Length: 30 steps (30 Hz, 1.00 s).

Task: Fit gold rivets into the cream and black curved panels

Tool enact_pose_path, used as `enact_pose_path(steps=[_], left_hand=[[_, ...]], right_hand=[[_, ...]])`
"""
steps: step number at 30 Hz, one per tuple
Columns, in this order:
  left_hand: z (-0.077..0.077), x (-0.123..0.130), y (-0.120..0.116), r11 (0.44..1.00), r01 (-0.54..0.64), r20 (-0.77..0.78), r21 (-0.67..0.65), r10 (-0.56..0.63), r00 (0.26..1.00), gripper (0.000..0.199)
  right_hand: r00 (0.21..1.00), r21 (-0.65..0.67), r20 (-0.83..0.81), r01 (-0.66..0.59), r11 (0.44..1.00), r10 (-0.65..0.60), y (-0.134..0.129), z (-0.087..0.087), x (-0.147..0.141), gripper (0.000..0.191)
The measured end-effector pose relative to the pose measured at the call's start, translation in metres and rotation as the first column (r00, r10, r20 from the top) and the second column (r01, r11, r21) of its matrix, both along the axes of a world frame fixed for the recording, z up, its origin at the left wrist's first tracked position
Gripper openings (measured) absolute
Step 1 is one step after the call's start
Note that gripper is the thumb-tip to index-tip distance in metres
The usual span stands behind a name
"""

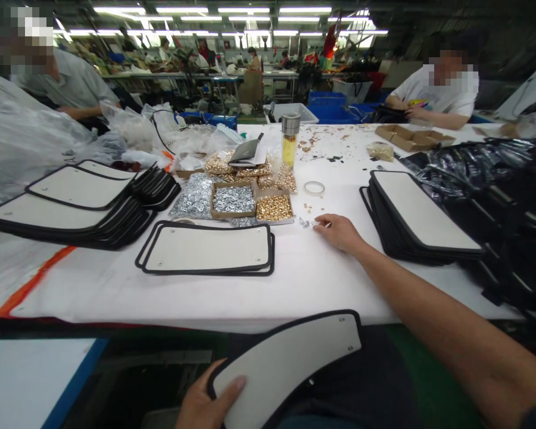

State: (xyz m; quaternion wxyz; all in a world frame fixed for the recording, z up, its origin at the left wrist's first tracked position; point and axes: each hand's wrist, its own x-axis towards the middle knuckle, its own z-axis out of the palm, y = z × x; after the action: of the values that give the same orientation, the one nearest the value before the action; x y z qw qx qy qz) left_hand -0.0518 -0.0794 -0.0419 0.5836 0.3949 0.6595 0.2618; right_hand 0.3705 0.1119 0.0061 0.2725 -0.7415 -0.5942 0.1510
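Note:
My left hand grips the near end of a light grey panel with black edging, thumb on its face. The panel is bent and lies over my lap, with two small metal eyelets at its far end. On the table, my right hand has its fingertips pinched together beside a few small silver metal pieces. What sits between those fingers is too small to make out. Left of it stand a box of gold metal pieces and a box of silver metal rings.
Stacks of black-edged panels lie at left, centre and right. A roll of tape and a glass bottle stand behind my right hand. Two people sit across the table. Black plastic-wrapped goods fill the right.

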Motion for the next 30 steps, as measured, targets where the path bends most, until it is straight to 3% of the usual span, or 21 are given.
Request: enact_pose_path(steps=[5,9,14,17,21,23,25,27,28,30], left_hand=[[0.010,0.011,-0.021,0.989,-0.113,0.012,0.094,0.112,0.994,0.063],[0.004,0.015,-0.035,0.973,-0.147,0.058,0.180,0.138,0.989,0.049],[0.005,0.019,-0.042,0.948,-0.098,-0.022,0.303,0.110,0.994,0.037],[0.016,0.021,-0.040,0.890,-0.024,-0.115,0.454,0.085,0.990,0.025],[0.032,0.022,-0.030,0.713,0.104,-0.239,0.694,0.093,0.966,0.008],[0.039,0.024,-0.020,0.588,0.180,-0.273,0.789,0.072,0.959,0.012],[0.046,0.027,-0.008,0.459,0.259,-0.304,0.850,0.024,0.953,0.020],[0.054,0.033,0.004,0.345,0.319,-0.329,0.883,-0.031,0.944,0.028],[0.058,0.036,0.010,0.292,0.343,-0.343,0.893,-0.053,0.938,0.030],[0.066,0.041,0.019,0.176,0.397,-0.392,0.901,-0.067,0.918,0.031]], right_hand=[[0.990,-0.033,0.127,0.064,0.997,-0.060,0.015,-0.013,-0.002,0.023],[0.984,-0.027,0.162,0.085,0.996,-0.080,0.012,-0.016,0.000,0.021],[0.991,0.019,0.095,0.091,0.996,-0.093,0.010,-0.011,-0.004,0.014],[0.995,0.081,-0.016,0.100,0.992,-0.099,0.001,0.000,-0.012,0.009],[0.965,0.182,-0.258,0.093,0.979,-0.044,-0.042,0.032,-0.037,0.018],[0.937,0.263,-0.349,0.070,0.962,0.028,-0.080,0.054,-0.056,0.014],[0.889,0.405,-0.443,0.085,0.910,0.114,-0.123,0.075,-0.078,0.013],[0.831,0.329,-0.491,-0.102,0.939,0.262,-0.161,0.087,-0.102,0.008],[0.755,0.281,-0.532,-0.270,0.921,0.383,-0.177,0.089,-0.113,0.004],[0.614,0.231,-0.610,-0.467,0.854,0.501,-0.197,0.085,-0.131,0.009]])
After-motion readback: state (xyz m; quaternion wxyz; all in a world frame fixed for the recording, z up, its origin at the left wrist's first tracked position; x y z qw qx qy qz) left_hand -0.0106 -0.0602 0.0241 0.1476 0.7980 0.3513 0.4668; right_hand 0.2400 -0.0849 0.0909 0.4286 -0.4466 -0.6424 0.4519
